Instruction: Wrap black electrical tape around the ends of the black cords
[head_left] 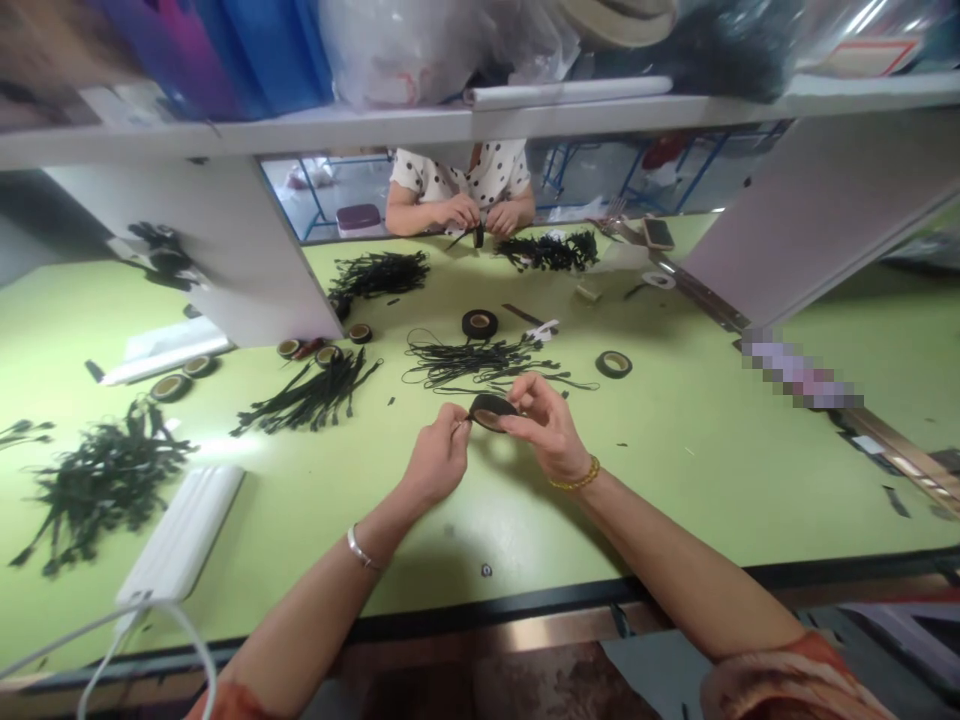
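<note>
My right hand [547, 425] grips a roll of black tape [491, 409] held above the green table [675, 470]. My left hand [439, 460] is closed in a pinch at the roll's left edge, apparently on the tape end or a thin wire; I cannot make out which. Just beyond my hands lies a loose pile of thin black wires [480, 362]. A gold bracelet sits on my right wrist and a silver bangle on my left.
Other tape rolls [479, 323] [613, 363] and black wire bundles [311, 395] [97, 480] lie about. A white power bank [184, 530] with a cable rests at the left. White dividers [225, 250] flank the bay. Across the table a person's hands [480, 215] work.
</note>
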